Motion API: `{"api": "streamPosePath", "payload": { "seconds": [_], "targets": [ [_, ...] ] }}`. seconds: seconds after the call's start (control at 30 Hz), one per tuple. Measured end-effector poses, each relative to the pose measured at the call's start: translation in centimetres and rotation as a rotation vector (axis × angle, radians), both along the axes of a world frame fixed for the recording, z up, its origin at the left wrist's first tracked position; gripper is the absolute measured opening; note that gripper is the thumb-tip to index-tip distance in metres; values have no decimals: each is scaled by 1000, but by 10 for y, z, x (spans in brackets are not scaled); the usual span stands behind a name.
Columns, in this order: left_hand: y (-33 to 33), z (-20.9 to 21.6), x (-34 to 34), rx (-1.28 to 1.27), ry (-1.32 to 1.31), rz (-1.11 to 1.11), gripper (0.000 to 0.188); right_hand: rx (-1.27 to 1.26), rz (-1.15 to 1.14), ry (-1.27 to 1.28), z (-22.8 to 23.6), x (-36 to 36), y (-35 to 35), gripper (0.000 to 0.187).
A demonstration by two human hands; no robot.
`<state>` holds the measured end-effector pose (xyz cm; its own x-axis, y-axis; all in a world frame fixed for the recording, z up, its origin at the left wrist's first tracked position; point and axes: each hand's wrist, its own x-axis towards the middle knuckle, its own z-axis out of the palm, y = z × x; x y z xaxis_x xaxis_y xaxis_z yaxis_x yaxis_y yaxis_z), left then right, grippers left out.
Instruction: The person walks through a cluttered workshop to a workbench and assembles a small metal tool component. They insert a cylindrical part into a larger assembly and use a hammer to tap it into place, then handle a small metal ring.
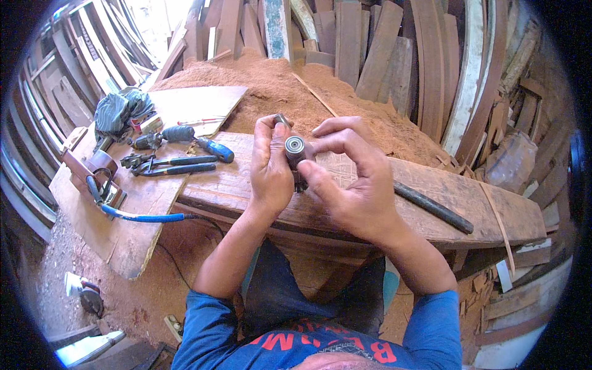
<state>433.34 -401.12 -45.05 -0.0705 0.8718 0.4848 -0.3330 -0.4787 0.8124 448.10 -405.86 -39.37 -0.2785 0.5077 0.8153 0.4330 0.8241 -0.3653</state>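
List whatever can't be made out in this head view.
- Dark metal cylinder with a ringed round end: head view, part of its body hidden by the right hand.
- Small shiny metal piece: head view, too small to identify, partly covered by the left hand's fingers.
- Dark round rod: head view, upper-left end hidden by the right hand.

A dark cylindrical part [294, 161] is held up above the wooden surface [425, 180], its round silvery end [295, 145] (ringed much like a bearing) facing upward. A small metal piece [282, 119] shows tilted just beyond it.
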Motion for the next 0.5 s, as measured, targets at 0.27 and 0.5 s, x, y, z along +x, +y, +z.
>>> {"api": "streamPosePath", "payload": {
  "seconds": [0.27,0.5],
  "targets": [
    [-6,10,2,17,-44,-85,17,-201,105,196,-1,4,-6,37],
    [-6,12,2,40,16,-43,18,-83,87,178,2,6,1,38]
  ]
}}
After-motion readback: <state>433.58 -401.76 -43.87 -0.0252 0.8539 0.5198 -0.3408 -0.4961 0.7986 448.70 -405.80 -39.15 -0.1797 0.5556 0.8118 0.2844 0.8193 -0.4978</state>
